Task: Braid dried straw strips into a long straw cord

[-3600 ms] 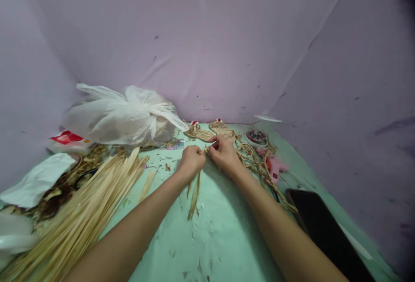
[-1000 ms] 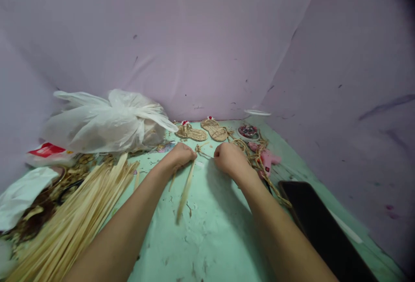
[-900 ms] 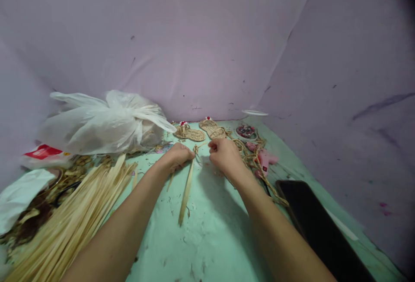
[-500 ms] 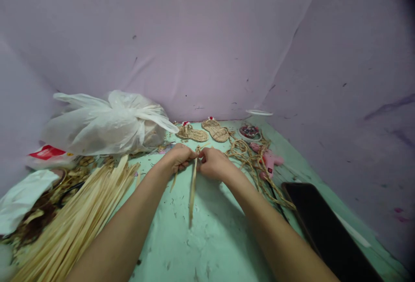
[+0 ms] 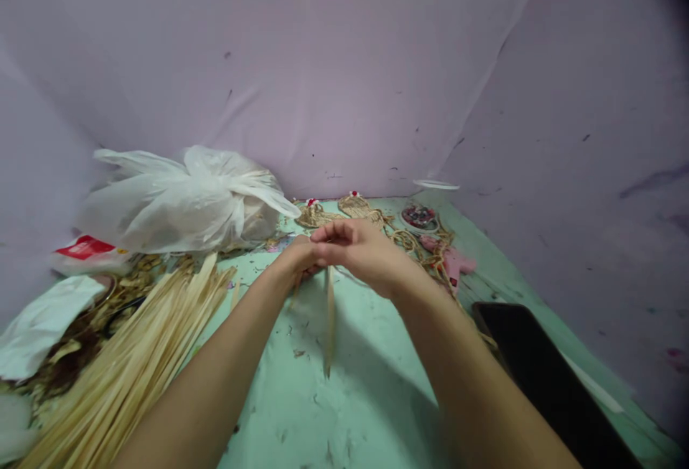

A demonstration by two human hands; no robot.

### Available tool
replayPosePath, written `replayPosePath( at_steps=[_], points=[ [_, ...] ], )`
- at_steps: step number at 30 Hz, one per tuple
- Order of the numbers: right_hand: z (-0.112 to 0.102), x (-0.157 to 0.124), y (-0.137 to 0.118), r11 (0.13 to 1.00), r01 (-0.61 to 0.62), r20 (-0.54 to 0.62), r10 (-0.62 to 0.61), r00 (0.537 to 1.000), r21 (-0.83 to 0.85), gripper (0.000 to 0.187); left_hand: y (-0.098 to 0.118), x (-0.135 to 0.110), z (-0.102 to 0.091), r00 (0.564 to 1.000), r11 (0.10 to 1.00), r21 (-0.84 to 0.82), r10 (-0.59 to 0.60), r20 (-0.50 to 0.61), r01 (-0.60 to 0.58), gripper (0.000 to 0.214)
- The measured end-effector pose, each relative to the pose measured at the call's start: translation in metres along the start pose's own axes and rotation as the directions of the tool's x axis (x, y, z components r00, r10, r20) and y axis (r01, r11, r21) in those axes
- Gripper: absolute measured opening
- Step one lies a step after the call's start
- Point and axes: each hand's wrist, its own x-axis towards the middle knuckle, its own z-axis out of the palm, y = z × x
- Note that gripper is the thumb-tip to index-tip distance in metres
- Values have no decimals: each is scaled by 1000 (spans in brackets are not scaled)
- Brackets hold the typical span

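The fiber strip [image 5: 330, 322] hung near-vertical at the center of the frame, directly below the hands, with its upper end concealed by the right hand [image 5: 360, 248]. The left hand [image 5: 298, 259], just left of center, was curled narrow about a short strip [image 5: 296, 291], which protruded beneath its fingers. The right hand overlapped the left fingertips, fingers bent and thumb directed leftward; whether it gripped anything could not be determined. Two woven soles [image 5: 355, 205] lay just above the hands. A fiber bundle [image 5: 145, 354] occupied the lower left; a black flat object [image 5: 549, 375], the lower right.
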Motion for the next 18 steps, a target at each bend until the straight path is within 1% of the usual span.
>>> replayPosePath(
  at_steps=[1,2,3,4,5,6,8,10,12,14,16,18],
  points=[
    [8,6,1,979,-66,-59,78,995,191,21,0,1,-1,1000,1000,2,-10,1,10,25],
    [14,13,5,937,-116,-133,168,977,330,18,1,1,-1,1000,999,11,-30,6,30,24],
    [19,21,12,901,-141,-218,247,944,409,17,2,1,-2,999,998,23,-53,14,52,23],
    [22,28,22,886,-153,-256,286,923,437,15,3,2,-3,997,997,34,-72,22,71,22],
    [23,35,33,888,-178,-262,308,915,424,13,4,2,-4,996,995,43,-88,33,86,22],
    [23,40,45,895,-214,-242,325,914,391,13,5,3,-5,994,994,48,-100,48,98,23],
    [20,46,65,908,-239,-234,330,915,344,13,6,4,-6,991,993,47,-112,75,108,27],
    [17,48,76,923,-267,-238,335,911,276,14,5,6,-7,990,994,36,-110,88,107,29],
    [16,46,78,912,-306,-178,361,915,273,14,4,6,-6,992,995,35,-98,83,95,27],
    [15,45,74,869,-351,-58,394,917,350,15,3,5,-5,993,995,53,-86,81,82,23],
    [14,44,69,811,-383,44,407,912,442,14,4,3,-5,991,995,71,-77,114,69,16],
    [12,43,67,785,-382,72,400,914,487,12,5,0,-6,987,996,70,-63,147,53,10]
  ],
)
